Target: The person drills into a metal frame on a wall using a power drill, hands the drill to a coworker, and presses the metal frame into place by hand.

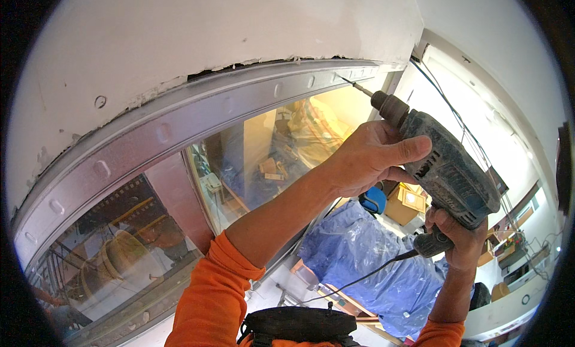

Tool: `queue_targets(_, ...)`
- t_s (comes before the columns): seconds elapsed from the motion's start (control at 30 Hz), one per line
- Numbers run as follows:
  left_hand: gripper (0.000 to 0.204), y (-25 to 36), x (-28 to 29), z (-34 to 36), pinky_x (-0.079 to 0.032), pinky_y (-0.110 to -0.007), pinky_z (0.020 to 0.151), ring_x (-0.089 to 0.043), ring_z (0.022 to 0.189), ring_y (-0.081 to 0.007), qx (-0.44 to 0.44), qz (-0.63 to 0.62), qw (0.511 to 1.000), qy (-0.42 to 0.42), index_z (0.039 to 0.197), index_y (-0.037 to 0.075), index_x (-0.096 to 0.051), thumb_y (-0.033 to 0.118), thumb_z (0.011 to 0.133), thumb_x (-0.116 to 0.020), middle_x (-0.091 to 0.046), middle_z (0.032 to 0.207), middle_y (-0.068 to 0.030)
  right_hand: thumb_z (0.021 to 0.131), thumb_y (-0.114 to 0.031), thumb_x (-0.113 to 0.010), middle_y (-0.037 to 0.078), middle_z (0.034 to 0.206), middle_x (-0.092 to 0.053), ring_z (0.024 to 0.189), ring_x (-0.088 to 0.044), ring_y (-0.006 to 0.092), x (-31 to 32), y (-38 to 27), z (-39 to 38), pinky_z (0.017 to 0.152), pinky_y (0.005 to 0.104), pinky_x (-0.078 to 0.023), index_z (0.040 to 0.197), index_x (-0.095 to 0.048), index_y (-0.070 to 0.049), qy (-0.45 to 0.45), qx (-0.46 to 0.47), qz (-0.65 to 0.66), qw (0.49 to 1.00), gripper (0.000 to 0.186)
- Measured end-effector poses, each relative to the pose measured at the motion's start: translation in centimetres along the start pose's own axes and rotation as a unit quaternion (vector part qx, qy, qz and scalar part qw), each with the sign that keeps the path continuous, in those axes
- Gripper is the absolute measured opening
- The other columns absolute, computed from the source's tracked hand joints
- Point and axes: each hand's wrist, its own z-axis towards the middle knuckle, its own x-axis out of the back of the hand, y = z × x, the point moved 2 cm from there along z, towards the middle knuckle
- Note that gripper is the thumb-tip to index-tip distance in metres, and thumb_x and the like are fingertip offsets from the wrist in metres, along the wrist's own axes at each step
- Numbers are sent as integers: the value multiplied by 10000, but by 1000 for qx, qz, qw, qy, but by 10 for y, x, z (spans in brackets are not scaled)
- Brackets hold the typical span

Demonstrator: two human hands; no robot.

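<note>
A dusty dark power drill (pixel 446 167) is raised overhead, tilted so its nose points up and to the left. My left hand (pixel 383 152) grips its front body just behind the chuck, thumb along the side. Around the rear handle my right hand (pixel 461 233) is closed; that hand's fingers partly show near the trigger. The thin bit (pixel 353 83) ends at or just in front of a grey metal track (pixel 227 101) with oval dimples; whether it touches I cannot tell. A black cord (pixel 359 280) hangs from the handle.
Above the track, the white wall (pixel 209 29) has a ragged, gapped lower edge. Glass panes (pixel 239 161) lie below it. Blue plastic sheeting (pixel 365 257) covers things at the lower right, near a yellow box (pixel 407 204). Loose cables (pixel 449 110) hang along the right wall.
</note>
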Motion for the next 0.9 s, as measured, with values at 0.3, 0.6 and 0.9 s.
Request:
queue_targets(0.3, 562, -1, 4, -2, -591, -458, 956, -689, 1101, -282, 12, 27, 1000, 7, 1290, -50, -535, 366, 951, -701, -670, 1207, -169, 772, -101, -814, 123, 794, -666, 646, -633, 205, -5, -1, 4, 579, 320, -504, 1098, -620, 58, -12, -25, -9, 1000, 411)
queue_targets(0.6, 574, 8, 14, -6, -607, -386, 926, -683, 1086, -232, -4, 8, 999, 30, 1250, -54, -575, 380, 917, -749, -668, 1179, -144, 792, -92, -799, 166, 946, -735, 738, -670, 200, -20, -3, 16, 627, 309, -523, 1192, -622, 47, -67, -4, 14, 998, 459)
queue_targets(0.9, 598, 15, 10, -9, -600, -383, 937, -662, 1127, -235, 29, 33, 999, 28, 1280, -38, -548, 391, 916, -748, -641, 1217, -144, 753, -44, -813, 146, 974, -751, 784, -702, 192, -15, 4, 13, 683, 293, -549, 1175, -646, 40, -44, -32, 41, 998, 462)
